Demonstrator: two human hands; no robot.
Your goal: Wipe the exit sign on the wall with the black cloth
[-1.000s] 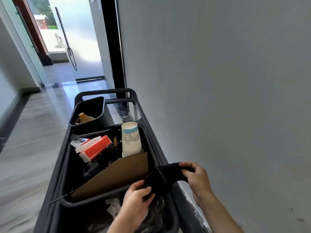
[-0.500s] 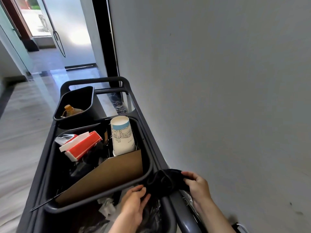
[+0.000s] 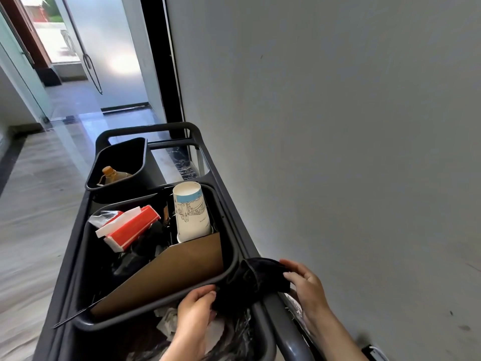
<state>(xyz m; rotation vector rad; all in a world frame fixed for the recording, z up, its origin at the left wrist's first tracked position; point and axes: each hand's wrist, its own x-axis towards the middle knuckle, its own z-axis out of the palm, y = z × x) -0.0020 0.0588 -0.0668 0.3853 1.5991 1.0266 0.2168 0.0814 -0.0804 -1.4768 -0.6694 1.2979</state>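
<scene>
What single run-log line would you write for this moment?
stage: cloth pickup | left hand: holding black cloth | right hand: holding black cloth | cloth: over cart rim | exit sign: not in view

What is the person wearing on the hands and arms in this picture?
Nothing shows on them. The left hand and right hand are bare, without gloves or rings. Both forearms are uncovered, with no sleeves, watch or bracelet visible up to the picture's edge.

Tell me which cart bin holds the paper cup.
The larger near bin, with the red box and cardboard; the paper cup stands inverted there. The smaller far bin holds a bottle.
</scene>
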